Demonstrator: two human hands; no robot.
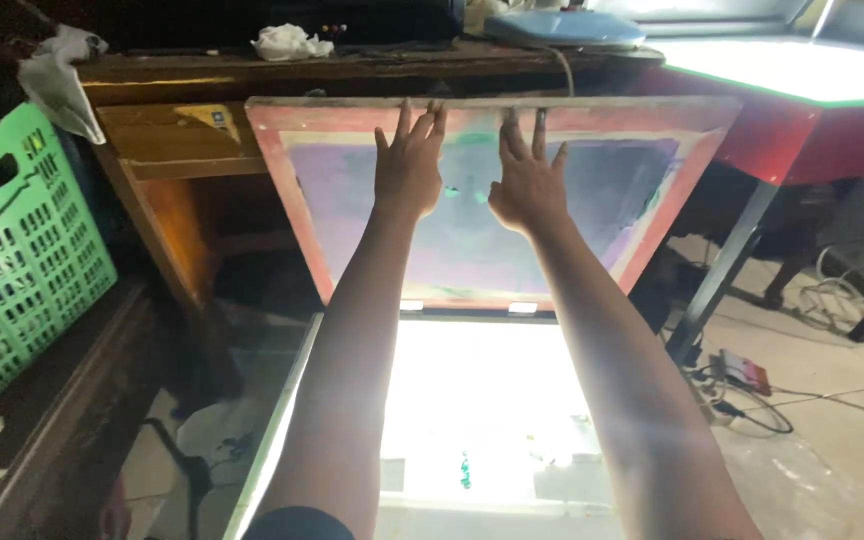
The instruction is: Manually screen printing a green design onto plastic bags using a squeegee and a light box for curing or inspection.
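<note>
Lit glass surface (472, 400) glows below both forearms. Left hand (409, 165) and right hand (529, 180) lie flat, fingers apart, gripping nothing, on the mesh of a tilted screen-printing frame (297, 205). Frame probably stiff and light; mesh delicate, hold by wooden edges.

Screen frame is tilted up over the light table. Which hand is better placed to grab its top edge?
Right, marginally. The right hand has fingertips reaching the top rail of the screen frame; the left hand lies flat on the mesh slightly lower. Both are open, gripping nothing.
</note>
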